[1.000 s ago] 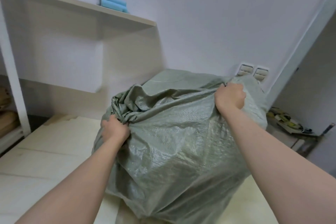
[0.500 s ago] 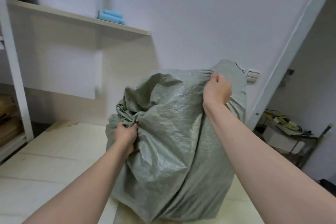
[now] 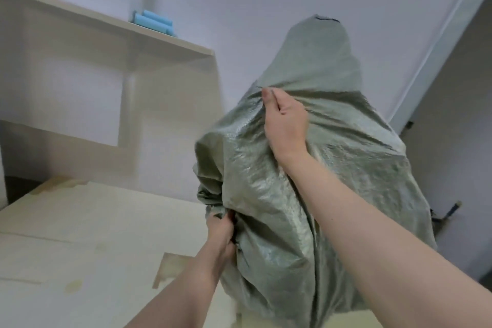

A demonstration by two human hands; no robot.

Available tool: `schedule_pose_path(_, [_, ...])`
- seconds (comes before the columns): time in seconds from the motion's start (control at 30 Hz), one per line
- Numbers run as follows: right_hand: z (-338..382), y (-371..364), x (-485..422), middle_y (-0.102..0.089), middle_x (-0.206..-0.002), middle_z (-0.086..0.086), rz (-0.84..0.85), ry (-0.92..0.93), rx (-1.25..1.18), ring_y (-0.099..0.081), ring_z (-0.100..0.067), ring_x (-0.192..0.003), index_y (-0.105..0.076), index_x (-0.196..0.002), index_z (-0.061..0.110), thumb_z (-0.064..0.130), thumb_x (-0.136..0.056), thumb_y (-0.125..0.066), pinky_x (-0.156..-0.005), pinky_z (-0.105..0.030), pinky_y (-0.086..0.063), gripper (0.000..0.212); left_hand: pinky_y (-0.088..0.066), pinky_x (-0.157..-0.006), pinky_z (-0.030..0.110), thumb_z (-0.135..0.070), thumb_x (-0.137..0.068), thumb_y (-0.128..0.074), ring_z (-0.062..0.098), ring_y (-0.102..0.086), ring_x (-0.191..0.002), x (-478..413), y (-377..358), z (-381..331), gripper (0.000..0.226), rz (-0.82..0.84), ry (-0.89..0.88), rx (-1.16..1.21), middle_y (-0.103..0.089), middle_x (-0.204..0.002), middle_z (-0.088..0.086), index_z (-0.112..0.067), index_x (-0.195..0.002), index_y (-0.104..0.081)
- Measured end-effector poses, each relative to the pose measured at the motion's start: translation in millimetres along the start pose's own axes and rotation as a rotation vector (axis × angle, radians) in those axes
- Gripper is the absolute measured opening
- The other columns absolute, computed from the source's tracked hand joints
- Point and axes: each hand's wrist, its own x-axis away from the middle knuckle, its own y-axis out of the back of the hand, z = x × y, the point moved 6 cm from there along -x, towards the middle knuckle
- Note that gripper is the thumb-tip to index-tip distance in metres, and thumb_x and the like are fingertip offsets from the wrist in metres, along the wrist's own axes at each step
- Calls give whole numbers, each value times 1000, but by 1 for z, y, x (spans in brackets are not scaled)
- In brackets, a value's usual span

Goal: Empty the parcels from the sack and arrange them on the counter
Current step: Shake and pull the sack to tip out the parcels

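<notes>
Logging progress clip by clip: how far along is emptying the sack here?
Done: nothing that shows; no parcel is in view. In hand: the sack stands tall on the counter, with the right hand gripping its fabric high up and the left hand gripping a bunched fold low down, apparently to tip it. Left: getting every parcel out and arranging them on the counter.
</notes>
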Motion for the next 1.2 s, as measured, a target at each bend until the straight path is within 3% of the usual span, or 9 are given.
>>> schedule_pose_path(0.17, [-50,-58,64,-73,-88,-7,436,-59,-32,-67,-24,-86,-72,-94,6,26,-98,-53,-82,-40,-52,28,-56,-73,40,-40,-96,-51,33,-65,-96,20,32,41,34,-34,225,158,-69,-104,16,-11,-108,-63])
schedule_pose_path(0.3, [-69,-88,63,-69,-81,-4,515,-127,-110,-63,-20,-80,-71,-89,7,26,-97,-54,-80,-38,-50,27,-44,-64,31,-18,-79,-53,20,-51,-59,10,91,35,9,-156,308,220,-53,-64,6,-16,-70,-51])
schedule_pose_path(0.47, [-62,-127,73,-68,-88,7,658,-202,-136,-62,-13,-90,-73,-100,14,30,-98,-54,-89,-34,-48,25,-38,-98,52,-65,-96,-32,31,-55,-101,20,98,-13,44,-202,305,139,-52,-123,10,-28,-115,-47])
schedule_pose_path(0.57, [-51,-141,88,-65,-87,12,739,-176,-113,-60,-9,-89,-73,-97,17,29,-99,-53,-87,-29,-46,23,-47,-91,41,-64,-97,-26,30,-54,-115,31,85,-62,67,-224,149,-2,-44,-145,8,-19,-145,-38])
schedule_pose_path(0.67, [-34,-148,101,-56,-67,18,830,-158,-118,-51,2,-68,-60,-70,33,27,-100,-52,-70,-24,-40,31,-54,-69,32,-75,-90,-27,16,-64,-98,19,89,-102,74,-138,-7,-166,-58,-134,2,-25,-141,-46])
schedule_pose_path(0.83, [-16,-158,124,-67,-77,-2,967,-170,-142,-55,-6,-72,-69,-85,10,24,-99,-53,-71,-27,-45,26,-43,-104,48,-103,-44,-44,23,-57,-122,-31,103,-146,104,-146,-260,-378,-57,-137,-1,-43,-127,-54])
schedule_pose_path(0.93, [-6,-158,145,-61,-64,9,1067,-198,-130,-50,2,-58,-68,-78,12,20,-98,-55,-61,-19,-39,25,-29,-113,52,-98,-55,-34,26,-40,-136,13,85,-175,105,-256,-335,-587,-48,-145,-1,-37,-139,-45])
schedule_pose_path(1.03, [8,-157,163,-55,-48,24,1182,-226,-144,-47,11,-47,-72,-97,19,20,-99,-55,-53,-8,-35,18,-18,-116,55,-84,-68,-37,28,-27,-143,44,82,-189,91,-381,-355,-762,-44,-148,2,-35,-144,-40])
schedule_pose_path(1.2, [15,-142,158,-70,-84,-8,1148,-275,-143,-59,-15,-73,-73,-99,13,29,-98,-55,-71,-35,-51,24,-16,-116,56,-83,-76,-40,34,-24,-143,44,87,-200,91,-407,-351,-940,-36,-153,8,-31,-150,-29])
